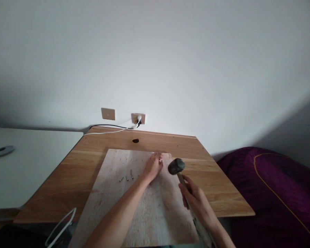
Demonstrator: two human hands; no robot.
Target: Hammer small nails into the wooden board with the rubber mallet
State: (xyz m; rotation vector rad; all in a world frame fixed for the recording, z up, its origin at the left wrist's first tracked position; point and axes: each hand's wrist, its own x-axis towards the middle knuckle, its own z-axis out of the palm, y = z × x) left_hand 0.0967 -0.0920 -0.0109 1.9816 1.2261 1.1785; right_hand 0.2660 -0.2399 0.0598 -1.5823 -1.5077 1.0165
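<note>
My right hand [196,198] grips the handle of a rubber mallet [176,166], its dark head raised just right of my other hand. Near the far right corner of a pale, whitish wooden board [155,213], my left hand [153,166] is closed in a pinch. A small, light metal fastener [161,160] shows at its fingertips, mostly hidden. Several similar metal fasteners lie loose on the board left of that hand, one of them [131,174] pointing away from me. A row of small dark marks, perhaps holes, runs along the board's far side.
Beneath the board is a wooden table [214,193] with a round cable hole [135,141]. White and black cables lead to a wall socket [142,119]. A white tabletop [28,165] adjoins on the left. At right sits a purple fabric bulk [268,193]. A white metal loop [64,222] stands front left.
</note>
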